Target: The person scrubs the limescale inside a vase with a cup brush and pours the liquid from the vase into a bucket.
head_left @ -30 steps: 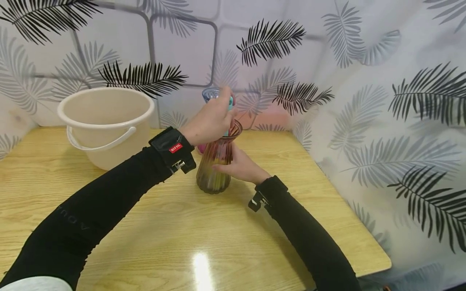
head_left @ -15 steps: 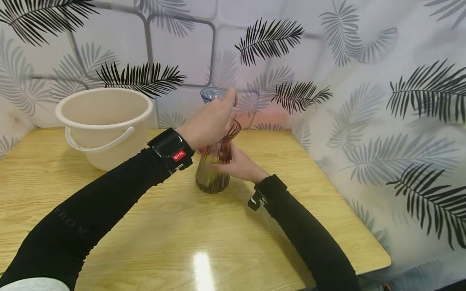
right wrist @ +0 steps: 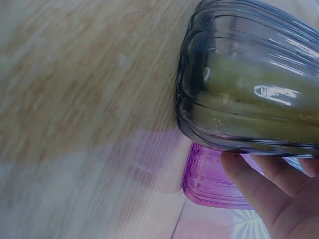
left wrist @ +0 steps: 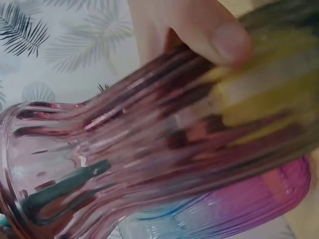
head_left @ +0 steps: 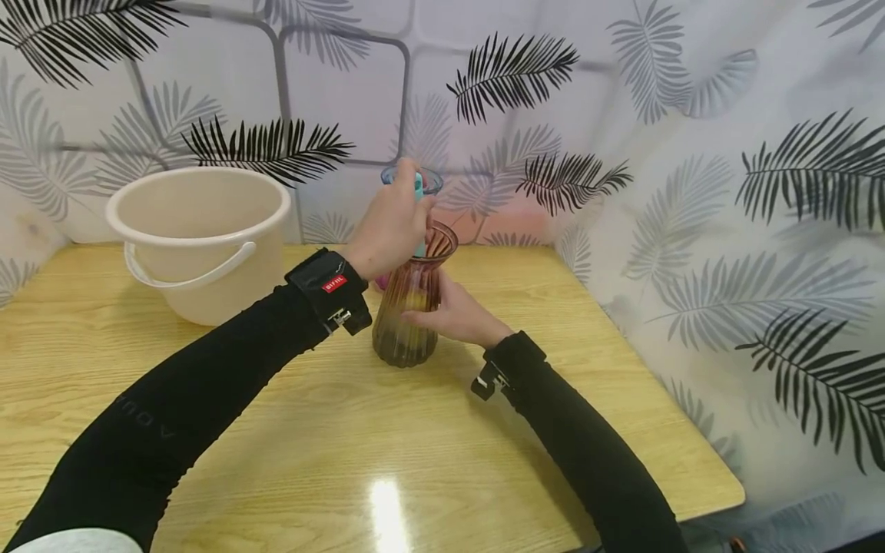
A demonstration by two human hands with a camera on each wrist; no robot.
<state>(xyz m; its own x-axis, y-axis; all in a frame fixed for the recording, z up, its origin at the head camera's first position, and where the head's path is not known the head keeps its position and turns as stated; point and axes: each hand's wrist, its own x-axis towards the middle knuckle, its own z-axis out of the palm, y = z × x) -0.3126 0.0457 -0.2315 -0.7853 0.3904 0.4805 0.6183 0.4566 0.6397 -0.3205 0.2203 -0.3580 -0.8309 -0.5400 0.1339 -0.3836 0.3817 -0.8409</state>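
A tall ribbed glass vase (head_left: 397, 330), pinkish at the flared rim and smoky grey at the base, stands on the table. My right hand (head_left: 470, 315) grips its body, thumb across the front; in the right wrist view, fingers (right wrist: 249, 186) hold its underside as seen there. My left hand (head_left: 394, 223) holds the teal handle of a bottle brush (head_left: 419, 186) above the mouth. The brush's yellow head (left wrist: 274, 84) shows through the glass, low inside the vase. Just behind stands a second vase (left wrist: 199, 214), blue at the top and magenta at the base, partly hidden.
A cream bucket (head_left: 200, 284) with a white handle stands on the wooden table (head_left: 311, 461), left of the vases. Behind and to the right hangs a leaf-patterned curtain (head_left: 691, 230). The table's right edge slants toward the front corner.
My left hand has turned and shifted left over the vase mouth, and the teal handle shows again, more upright. The right hand and the vase have stayed nearly in place.
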